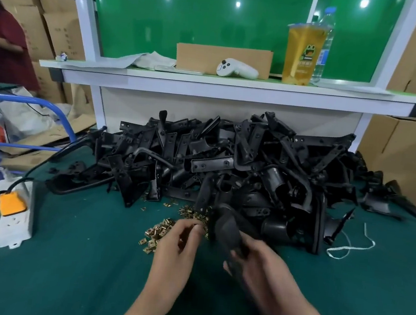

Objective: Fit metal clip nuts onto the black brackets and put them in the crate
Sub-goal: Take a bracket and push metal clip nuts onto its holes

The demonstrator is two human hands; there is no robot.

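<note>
A big heap of black brackets (239,166) lies across the back of the green table (73,258). Small brass-coloured clip nuts (158,232) are scattered in front of the heap. My right hand (259,266) grips one black bracket (227,230) by its lower end, and it points up and away from me. My left hand (178,244) hovers just left of that bracket with fingers curled over the nuts; whether a nut sits between the fingertips is too blurred to tell. No crate is in view.
A white power strip (15,215) with an orange plug lies at the left edge. White string (352,245) trails at the right. The shelf behind carries a yellow drink cup (303,54), a water bottle, a white controller (236,68) and a cardboard box. A person stands far left.
</note>
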